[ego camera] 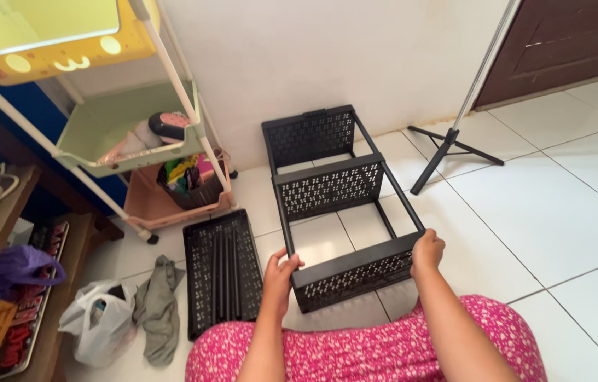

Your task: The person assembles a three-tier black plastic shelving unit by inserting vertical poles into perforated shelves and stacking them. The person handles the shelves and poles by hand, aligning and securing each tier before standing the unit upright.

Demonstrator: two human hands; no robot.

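Seated on the white tiled floor [560, 212], a person reaches both arms forward, the left hand [279, 274] and right hand [427, 250] each curled tight around an end of the nearest perforated shelf of a black plastic three-tier rack [338, 205] lying on its side, beside a loose black perforated tray [221, 272].

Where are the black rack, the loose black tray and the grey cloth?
black rack [327, 187]: head view, on the perforated middle panel.
loose black tray [203, 272]: head view, on its perforated floor, left of the rods lying in it.
grey cloth [159, 311]: head view, on the middle of the crumpled fabric.
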